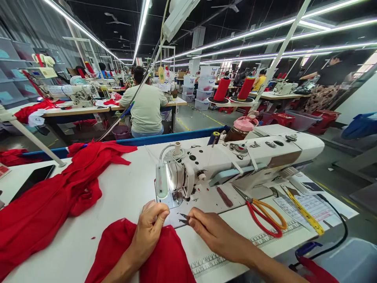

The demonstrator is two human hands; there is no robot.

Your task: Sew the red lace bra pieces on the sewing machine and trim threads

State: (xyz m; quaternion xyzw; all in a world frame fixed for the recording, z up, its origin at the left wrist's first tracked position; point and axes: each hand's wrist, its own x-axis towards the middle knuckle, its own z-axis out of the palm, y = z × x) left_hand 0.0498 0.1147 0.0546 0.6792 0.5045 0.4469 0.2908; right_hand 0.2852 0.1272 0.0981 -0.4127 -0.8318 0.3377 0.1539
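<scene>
My left hand (150,226) rests on a piece of red fabric (165,259) at the table's near edge, its fingers pinched together near the needle plate. My right hand (213,234) holds small metal tweezers or thread snips (184,218) whose tips point left toward my left fingers. Both hands sit just in front of the needle area of a white sewing machine (235,159), which lies across the table to the right.
A heap of red fabric (53,200) covers the table's left. Orange-and-red scissors (265,214), a yellow tape measure (303,212) and a paper sheet lie on the right. A dark phone (33,179) is far left. A person in a pale shirt (145,108) sits ahead.
</scene>
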